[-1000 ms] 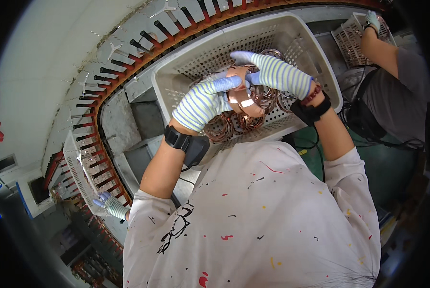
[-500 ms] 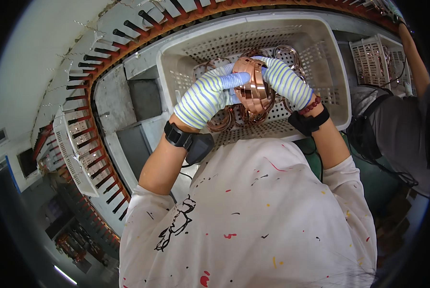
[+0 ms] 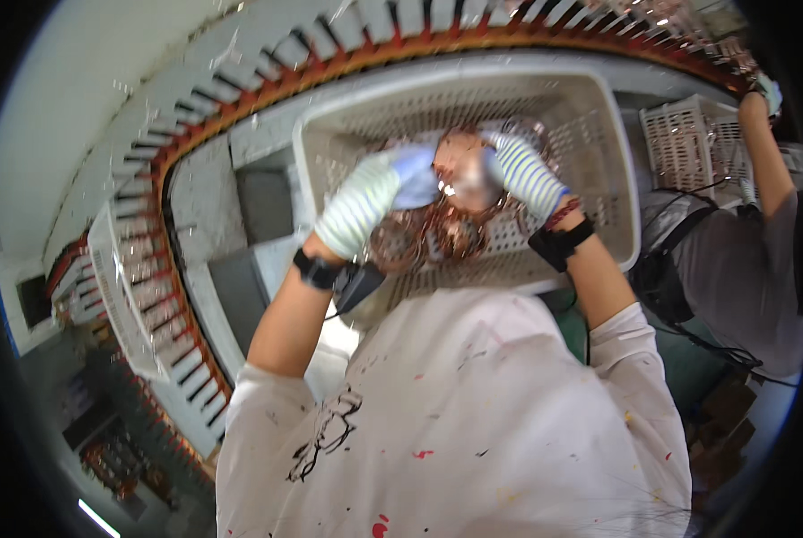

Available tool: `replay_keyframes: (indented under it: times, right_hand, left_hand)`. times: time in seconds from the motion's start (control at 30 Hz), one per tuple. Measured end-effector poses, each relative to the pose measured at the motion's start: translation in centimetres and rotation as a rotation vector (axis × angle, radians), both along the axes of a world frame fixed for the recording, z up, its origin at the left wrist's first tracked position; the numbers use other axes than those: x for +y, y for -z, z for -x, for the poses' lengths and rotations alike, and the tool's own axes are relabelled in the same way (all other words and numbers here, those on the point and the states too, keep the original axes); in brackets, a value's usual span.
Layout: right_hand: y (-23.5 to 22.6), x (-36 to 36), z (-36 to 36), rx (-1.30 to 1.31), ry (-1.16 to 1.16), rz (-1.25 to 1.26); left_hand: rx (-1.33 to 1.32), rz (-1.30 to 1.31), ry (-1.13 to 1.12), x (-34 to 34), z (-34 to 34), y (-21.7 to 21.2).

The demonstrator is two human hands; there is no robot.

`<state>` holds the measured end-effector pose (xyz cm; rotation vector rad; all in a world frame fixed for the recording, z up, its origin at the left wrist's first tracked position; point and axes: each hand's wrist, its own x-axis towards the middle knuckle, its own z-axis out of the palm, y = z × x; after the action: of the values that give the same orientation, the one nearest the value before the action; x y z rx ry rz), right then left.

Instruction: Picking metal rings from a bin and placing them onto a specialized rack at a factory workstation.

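Note:
Inside a pale grey plastic basket (image 3: 603, 152) with holed walls, a bundle of shiny copper bands (image 3: 464, 175) is held up, its lower part smeared by motion. My right hand (image 3: 527, 175), in a striped knit glove, grips the bundle's right side, with its fingertips partly hidden behind it. On the other side, my left hand (image 3: 365, 202) in a matching glove is at the bundle's left edge. Its fingers are too blurred to show how they are bent. Loose copper rings (image 3: 397, 244) lie on the basket floor below and around my hands.
Beyond the basket curves an orange conveyor track (image 3: 329, 72) with upright dark pegs. At the right, a co-worker's arm (image 3: 767, 152) reaches past a second white basket (image 3: 675, 148). Dark cables (image 3: 688, 332) hang near the co-worker. A white crate (image 3: 119, 296) stands at the left.
My left thumb no longer lies across the front of the copper bands. The bundle and left fingers have blurred with motion. The whole view has shifted slightly.

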<state>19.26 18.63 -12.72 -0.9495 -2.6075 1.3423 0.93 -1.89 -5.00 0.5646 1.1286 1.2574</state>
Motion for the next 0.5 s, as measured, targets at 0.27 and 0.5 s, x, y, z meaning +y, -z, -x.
replay_keyframes:
  times: [0.27, 0.5]
  right_hand:
    - [10.2, 6.3, -6.6, -0.712, 0.211, -0.259]
    - [10.4, 7.7, -8.8, -0.703, 0.219, -0.097]
  left_hand:
    - [0.408, 0.036, -0.041, -0.1, 1.2, 0.1]
    - [0.305, -0.125, -0.400, 8.4, 7.0, -5.7]
